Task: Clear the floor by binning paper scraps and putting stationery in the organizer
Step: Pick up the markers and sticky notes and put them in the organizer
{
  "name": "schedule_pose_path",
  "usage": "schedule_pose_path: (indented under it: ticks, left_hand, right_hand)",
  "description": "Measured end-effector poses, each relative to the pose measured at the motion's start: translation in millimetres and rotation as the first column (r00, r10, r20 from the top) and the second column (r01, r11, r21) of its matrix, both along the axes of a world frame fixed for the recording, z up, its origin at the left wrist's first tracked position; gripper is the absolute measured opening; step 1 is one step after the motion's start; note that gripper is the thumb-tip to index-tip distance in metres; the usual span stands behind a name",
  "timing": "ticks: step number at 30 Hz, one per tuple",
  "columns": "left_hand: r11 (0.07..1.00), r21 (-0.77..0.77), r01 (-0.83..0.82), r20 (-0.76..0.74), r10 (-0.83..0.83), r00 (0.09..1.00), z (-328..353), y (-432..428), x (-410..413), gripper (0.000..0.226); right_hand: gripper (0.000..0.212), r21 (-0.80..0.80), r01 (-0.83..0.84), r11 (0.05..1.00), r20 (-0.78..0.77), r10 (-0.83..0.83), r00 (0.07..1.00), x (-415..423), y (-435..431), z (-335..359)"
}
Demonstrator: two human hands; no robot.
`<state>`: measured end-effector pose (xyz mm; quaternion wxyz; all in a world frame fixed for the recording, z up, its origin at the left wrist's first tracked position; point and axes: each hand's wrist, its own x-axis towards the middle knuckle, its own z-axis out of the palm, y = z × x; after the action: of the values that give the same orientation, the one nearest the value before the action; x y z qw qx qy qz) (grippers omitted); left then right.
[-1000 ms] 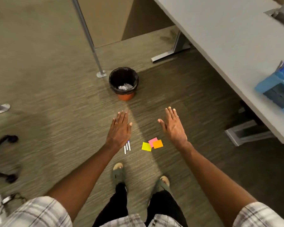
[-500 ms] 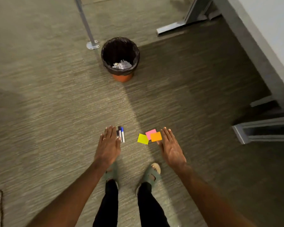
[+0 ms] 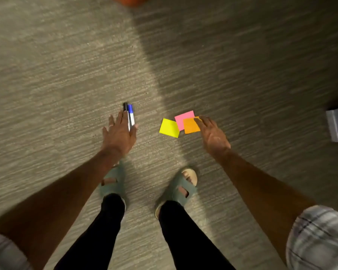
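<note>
Two markers (image 3: 130, 116), black-capped and blue-capped, side by side on the carpet floor (image 3: 47, 75), part-covered by the released, spread fingers (image 3: 119, 117) of the left hand (image 3: 119, 135); yellow note (image 3: 169, 128), pink note (image 3: 183, 118) and orange note (image 3: 191, 125) overlapping just beside, right hand (image 3: 213, 134) open with fingertips at the orange edge. Best gathered by pinching both barrels together and sliding the notes into one stack before lifting. Compared with half a second earlier: both hands lower and nearer their targets, bin almost out of view.
</note>
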<state>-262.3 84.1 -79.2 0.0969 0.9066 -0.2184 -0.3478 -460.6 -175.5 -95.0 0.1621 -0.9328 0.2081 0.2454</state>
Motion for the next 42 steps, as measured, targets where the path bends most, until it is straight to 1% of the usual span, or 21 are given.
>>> schedule_pose_path:
  ticks: [1,3,6,7,9,11,13,16,18,20,22,23,25,26,28,29,33,35,38,40,42]
  left_hand:
    - [0.999,-0.001,-0.043,-0.009,0.043,0.999,-26.0,0.2,0.3,0.070]
    - [0.991,-0.026,-0.128,-0.019,0.128,0.992,-80.1,4.0,0.2,0.080]
    - [0.949,0.013,-0.314,-0.062,0.314,0.947,-141.6,0.5,0.0,0.074]
    - [0.928,0.037,-0.370,-0.064,0.372,0.926,-156.9,-3.2,-0.3,0.075]
    - [0.903,0.114,-0.414,-0.019,0.418,0.908,-182.6,-8.9,-3.4,0.086]
    - [0.882,0.160,-0.443,0.079,0.436,0.897,-200.6,-10.0,-5.2,0.095]
    - [0.856,0.127,-0.501,0.157,0.481,0.863,-213.6,-6.2,-4.9,0.098]
    - [0.837,0.010,-0.547,0.162,0.539,0.827,-226.1,0.0,-1.4,0.093]
    - [0.841,-0.030,-0.540,0.142,0.539,0.830,-226.8,-1.7,2.5,0.090]
    - [0.844,-0.026,-0.535,0.110,0.534,0.838,-225.4,-6.4,7.7,0.088]
    - [0.835,-0.007,-0.551,0.069,0.550,0.833,-223.0,-12.2,10.9,0.083]
    - [0.829,-0.007,-0.559,0.054,0.559,0.828,-222.5,-14.1,11.8,0.076]
    - [0.830,-0.011,-0.558,0.054,0.558,0.828,-221.1,-20.5,10.6,0.059]
    - [0.836,0.002,-0.549,0.081,0.547,0.833,-220.5,-23.1,9.9,0.054]
    - [0.850,0.024,-0.527,0.125,0.520,0.845,-222.1,-25.5,7.8,0.051]
    - [0.853,0.023,-0.521,0.128,0.514,0.848,-222.8,-24.8,6.5,0.050]
    - [0.859,-0.048,-0.510,0.083,0.512,0.855,-227.9,-13.3,3.7,0.047]
    - [0.852,-0.108,-0.513,0.013,0.517,0.856,-227.6,-7.5,2.9,0.048]
    - [0.838,-0.198,-0.509,-0.068,0.506,0.860,-232.7,5.8,5.0,0.044]
    - [0.812,-0.281,-0.511,-0.154,0.487,0.860,-238.4,16.2,7.9,0.044]
    - [0.769,-0.293,-0.569,-0.255,0.510,0.821,-241.3,26.0,11.7,0.045]
  right_hand:
    - [0.071,-0.008,0.024,1.000,-0.004,-0.024,1.000,-2.2,-1.1,-26.0]
    - [0.070,-0.024,0.008,1.000,-0.013,-0.008,1.000,-3.8,-1.7,-74.4]
    - [0.079,-0.040,-0.114,0.993,-0.045,0.112,0.993,3.0,-4.8,-136.6]
    - [0.083,-0.049,-0.159,0.986,-0.052,0.156,0.986,7.7,-6.4,-151.7]
    - [0.089,-0.060,-0.220,0.974,-0.081,0.215,0.973,13.7,-10.8,-176.7]
    - [0.093,-0.063,-0.239,0.969,-0.105,0.231,0.967,12.9,-14.9,-194.0]
    - [0.093,-0.076,-0.238,0.968,-0.101,0.230,0.968,8.6,-17.1,-201.9]
    - [0.090,-0.107,-0.201,0.974,-0.082,0.193,0.978,11.6,-19.4,-200.3]
    - [0.079,-0.154,-0.178,0.972,-0.070,0.169,0.983,15.0,-22.1,-197.8]
    - [0.065,-0.192,-0.146,0.971,-0.048,0.140,0.989,17.4,-25.9,-194.5]
    - [0.055,-0.187,-0.068,0.980,0.000,0.070,0.998,18.9,-29.0,-190.9]
    - [0.052,-0.163,-0.021,0.986,0.030,0.026,0.999,20.2,-29.1,-190.3]
    - [0.049,-0.074,0.042,0.996,0.085,-0.036,0.996,22.6,-27.5,-193.7]
    - [0.049,0.008,0.062,0.998,0.109,-0.063,0.992,24.1,-26.1,-197.5]
    - [0.050,0.179,0.095,0.979,0.094,-0.113,0.989,27.6,-20.2,-204.0]
    - [0.051,0.228,0.114,0.967,0.080,-0.135,0.988,29.8,-15.0,-204.7]
    - [0.049,0.290,0.197,0.936,0.111,-0.237,0.965,37.4,16.0,-203.9]
    - [0.055,0.276,0.238,0.931,0.101,-0.274,0.956,39.7,36.3,-204.0]
    - [0.073,0.199,0.350,0.915,0.074,-0.370,0.926,43.1,54.8,-209.3]
    - [0.068,0.122,0.332,0.935,0.035,-0.338,0.940,45.6,59.6,-209.3]
    - [0.056,0.017,0.211,0.977,0.005,-0.211,0.978,44.7,60.0,-208.2]
